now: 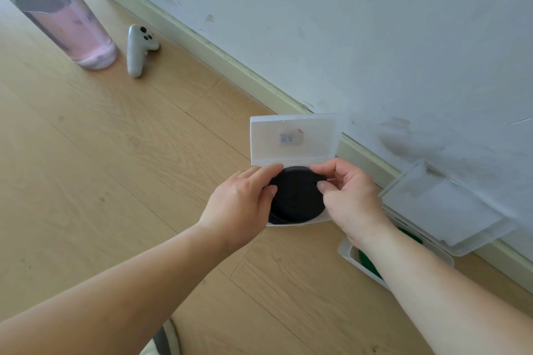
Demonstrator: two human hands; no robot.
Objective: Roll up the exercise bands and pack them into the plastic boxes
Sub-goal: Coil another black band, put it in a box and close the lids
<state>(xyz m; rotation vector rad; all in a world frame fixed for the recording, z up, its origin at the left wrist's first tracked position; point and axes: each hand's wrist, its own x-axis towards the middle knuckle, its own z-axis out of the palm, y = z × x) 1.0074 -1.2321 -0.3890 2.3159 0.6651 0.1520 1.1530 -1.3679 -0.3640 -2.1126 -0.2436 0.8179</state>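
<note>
A rolled black exercise band (297, 199) lies in a clear plastic box (292, 140) on the wood floor, the box's lid standing open behind it. My left hand (242, 204) holds the roll's left side, thumb curled over its edge. My right hand (349, 196) pinches the roll's upper right rim between thumb and fingers. A second clear plastic box (450, 210) sits to the right with its lid open against the wall. A green band (367, 264) inside it is mostly hidden by my right forearm.
A white wall and skirting board (219, 52) run behind the boxes. A water bottle (60, 11) with pink liquid and a white game controller (138, 49) stand at the far left. A grey-and-white object (165, 340) shows at the bottom edge.
</note>
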